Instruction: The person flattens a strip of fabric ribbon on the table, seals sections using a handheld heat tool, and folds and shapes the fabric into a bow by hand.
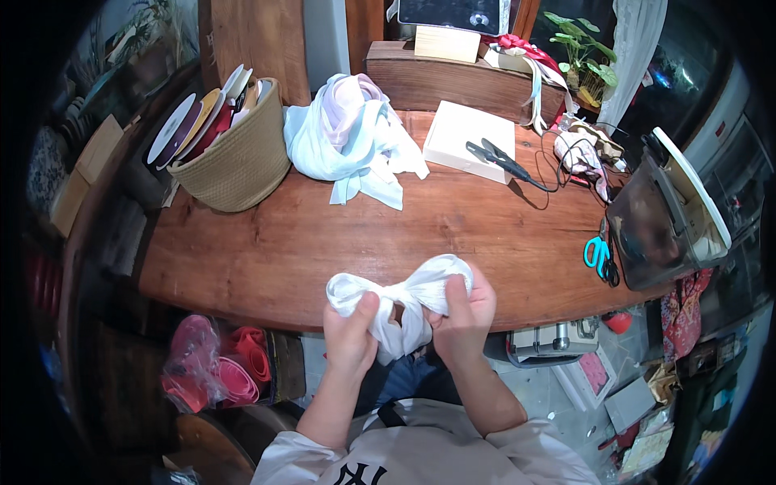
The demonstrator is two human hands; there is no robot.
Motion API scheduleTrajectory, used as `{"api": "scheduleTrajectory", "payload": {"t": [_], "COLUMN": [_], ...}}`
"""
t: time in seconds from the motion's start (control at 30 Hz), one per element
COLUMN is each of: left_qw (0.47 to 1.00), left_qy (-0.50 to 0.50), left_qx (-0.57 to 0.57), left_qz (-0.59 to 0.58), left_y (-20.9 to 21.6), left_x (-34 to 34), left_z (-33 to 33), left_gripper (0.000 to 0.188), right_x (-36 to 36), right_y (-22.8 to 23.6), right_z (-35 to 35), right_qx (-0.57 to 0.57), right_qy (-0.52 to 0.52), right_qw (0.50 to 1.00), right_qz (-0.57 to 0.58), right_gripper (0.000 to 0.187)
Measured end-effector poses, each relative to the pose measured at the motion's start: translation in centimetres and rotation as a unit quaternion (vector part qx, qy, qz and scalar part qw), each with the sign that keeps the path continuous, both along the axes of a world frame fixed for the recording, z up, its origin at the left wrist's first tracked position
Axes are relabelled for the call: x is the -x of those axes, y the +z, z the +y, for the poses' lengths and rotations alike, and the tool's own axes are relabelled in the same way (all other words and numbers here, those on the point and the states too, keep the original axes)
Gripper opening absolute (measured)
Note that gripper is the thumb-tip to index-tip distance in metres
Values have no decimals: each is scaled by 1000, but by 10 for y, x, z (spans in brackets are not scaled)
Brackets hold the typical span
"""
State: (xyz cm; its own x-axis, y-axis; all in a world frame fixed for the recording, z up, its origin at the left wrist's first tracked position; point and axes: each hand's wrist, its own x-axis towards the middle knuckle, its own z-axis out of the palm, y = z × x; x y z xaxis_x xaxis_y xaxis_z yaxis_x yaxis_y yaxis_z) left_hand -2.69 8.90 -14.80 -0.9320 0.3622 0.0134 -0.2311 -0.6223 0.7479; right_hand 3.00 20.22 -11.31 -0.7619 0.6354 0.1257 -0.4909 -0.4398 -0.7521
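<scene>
A white fabric bow (398,293) is held up at the front edge of the wooden table, with two puffed loops and a tail hanging below its middle. My left hand (351,330) grips the left loop, thumb on top of the cloth. Around the right loop my right hand (467,317) is closed, its thumb pressed on the near face and its fingers behind. The fingertips of both hands are partly hidden by the fabric.
On the wooden table (267,259) stand a woven basket (234,174) of ribbon spools, a pale blue fabric heap (327,133) and a white box (453,133) bearing a corded black tool (505,162). Teal-handled scissors (597,252) lie by a clear bin (647,222) at right.
</scene>
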Motion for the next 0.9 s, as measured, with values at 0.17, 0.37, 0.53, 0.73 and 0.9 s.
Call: {"api": "scheduleTrajectory", "payload": {"t": [0.17, 0.37, 0.53, 0.73, 0.9], "left_qw": [997, 995, 997, 998, 999], "left_qy": [-32, -63, -69, -53, -45], "left_qx": [-63, -68, -31, 21, 14], "left_qz": [-9, -21, -29, -40, -21], "left_y": [9, 11, 19, 15, 17], "left_x": [9, 9, 6, 4, 1], "left_z": [-1, -5, -7, -15, -11], "left_gripper": [20, 19, 18, 21, 19], "right_x": [-1, -2, 2, 6, 9], "right_y": [-13, -13, -7, -1, -7], "right_z": [26, 25, 23, 25, 28], "right_qx": [-261, -535, -609, -658, -605], "right_qy": [-92, -165, -286, -295, -330], "right_qw": [953, 828, 740, 690, 723], "right_qz": [123, 12, -12, -61, -51], "right_gripper": [73, 62, 43, 33, 32]}}
